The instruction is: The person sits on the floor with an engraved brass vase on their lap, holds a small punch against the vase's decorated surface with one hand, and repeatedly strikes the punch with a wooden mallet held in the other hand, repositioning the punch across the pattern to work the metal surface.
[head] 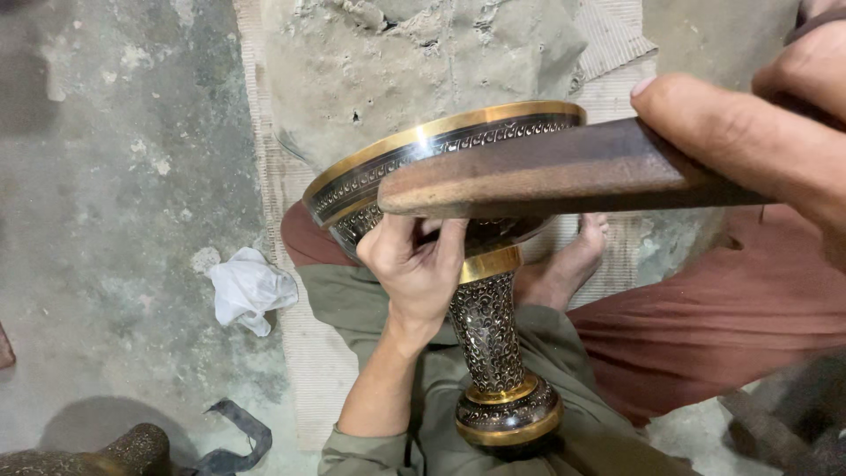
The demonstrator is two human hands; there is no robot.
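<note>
An engraved metal pedestal bowl (493, 335) with gold bands and dark patterned work lies tilted across my lap, its foot toward me and its wide rim away. My left hand (414, 264) grips the underside of the bowl just below the rim. My right hand (758, 132) is closed around a flat brown wooden mallet (546, 172), which stretches leftward across the bowl's mouth, close to or touching the rim.
A crumpled white cloth (251, 289) lies on the grey concrete floor (115, 176) to the left. A woven mat (300, 353) runs under my legs. A large grey stone block (397, 62) sits beyond the bowl. Another engraved metal piece (115, 449) and a dark strap (233, 436) lie at lower left. My bare foot (573, 256) rests behind the bowl.
</note>
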